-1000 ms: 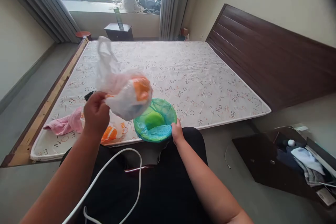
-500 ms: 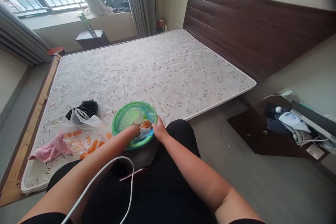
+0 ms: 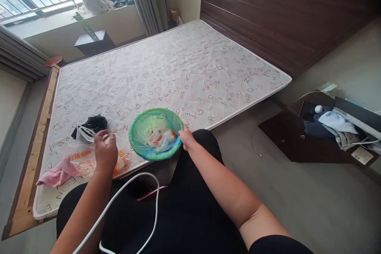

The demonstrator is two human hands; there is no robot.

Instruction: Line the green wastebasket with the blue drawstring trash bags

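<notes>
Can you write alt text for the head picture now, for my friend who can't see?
A person's right hand grips the rim of a green basket with crumpled plastic inside, at the edge of a letter-patterned mattress. The left hand is near a white bag with orange print; a black bundle and pink cloth lie near that bag.

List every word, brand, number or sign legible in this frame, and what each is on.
"N", "O", "E", "R", "B": single letters scattered over the mattress; no word certain.
Orange characters on the plastic bag beside the pink cloth: too blurred to quote.
Orange marks on the crumpled plastic in the green basket: unreadable.
Dark marks on the pale flat item at right: too small.
</notes>
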